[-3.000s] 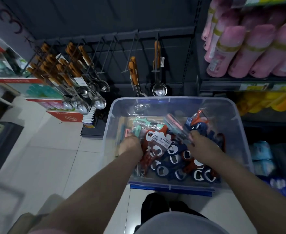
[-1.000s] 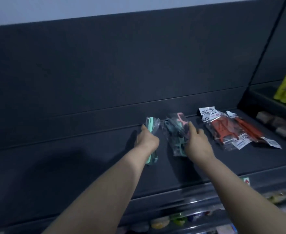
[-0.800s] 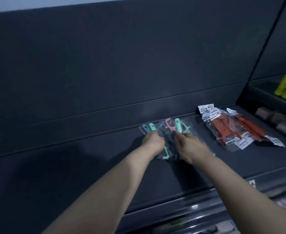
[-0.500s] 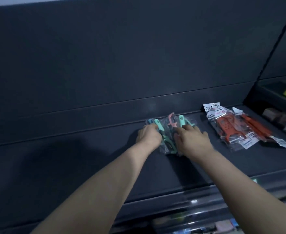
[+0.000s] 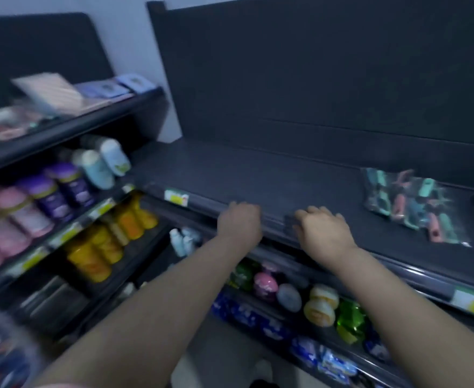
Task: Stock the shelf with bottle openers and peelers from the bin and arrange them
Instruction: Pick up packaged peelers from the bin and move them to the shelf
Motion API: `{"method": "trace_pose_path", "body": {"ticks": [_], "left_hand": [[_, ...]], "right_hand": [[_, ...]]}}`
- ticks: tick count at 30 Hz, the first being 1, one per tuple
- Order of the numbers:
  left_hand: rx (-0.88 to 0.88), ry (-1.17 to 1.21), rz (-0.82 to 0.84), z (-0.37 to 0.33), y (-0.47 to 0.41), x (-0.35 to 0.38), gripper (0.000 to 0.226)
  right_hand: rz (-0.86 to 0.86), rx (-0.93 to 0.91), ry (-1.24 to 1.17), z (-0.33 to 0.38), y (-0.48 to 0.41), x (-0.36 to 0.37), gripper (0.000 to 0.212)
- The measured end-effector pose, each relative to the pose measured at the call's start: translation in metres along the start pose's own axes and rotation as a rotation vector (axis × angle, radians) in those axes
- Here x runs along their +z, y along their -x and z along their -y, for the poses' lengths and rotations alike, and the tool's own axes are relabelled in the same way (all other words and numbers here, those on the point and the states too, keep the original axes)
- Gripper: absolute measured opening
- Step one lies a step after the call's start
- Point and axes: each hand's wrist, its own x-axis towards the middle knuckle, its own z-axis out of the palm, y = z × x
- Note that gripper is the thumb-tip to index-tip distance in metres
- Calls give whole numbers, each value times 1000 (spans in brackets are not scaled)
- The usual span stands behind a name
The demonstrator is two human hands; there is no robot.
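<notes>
**Stocking run: hazards at the shelf front**

The shelf [image 5: 258,175] is a dark, flat deck with much bare surface beside the stock. Its front lip looks low, so anything set close to the edge could slide off onto the jars [image 5: 321,305] on the tier below.

The bin [image 5: 3,348] shows only as a blurred clear shape at the lower corner, well apart from both hands. With the view this smeared, a reach toward it risks a clipped shelf edge or a fumbled grab.

The peelers [image 5: 414,203], bagged in slick film, lie in a loose overlapping heap on the deck, set back from the lip. In my judgement they would skate or fan out if nudged rather than lifted. No bottle openers can be made out with certainty.

The left hand [image 5: 240,224] and right hand [image 5: 323,233] are at the front lip, fingers loosely bent and holding nothing. Whether they touch the lip cannot be told.
</notes>
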Motion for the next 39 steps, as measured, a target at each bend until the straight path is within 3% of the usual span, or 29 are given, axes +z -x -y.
{"method": "trace_pose_path", "body": {"ticks": [4,10,14,21,27,34,39], "left_hand": [[-254,66,100,72,87,-1,25],[-637,94,39,187,225,-12,28],[-832,113,63,262,317,-17,22],[-1180,187,105,391,464,-17,32],[-1363,274,141,449,537,4,34],[-1516,372,166,459,547,40,26],[-1681,409,262,455,542,54,32]], "right_hand": [[52,-245,-52,84,22,18,31],[83,-592,-86,236,57,25,28],[127,-752,-96,339,83,37,33],[261,-931,-122,512,124,70,26],[377,-1034,-103,579,146,111,20],[496,-1118,-27,613,136,144,21],[555,-1365,-16,652,140,162,39]]}}
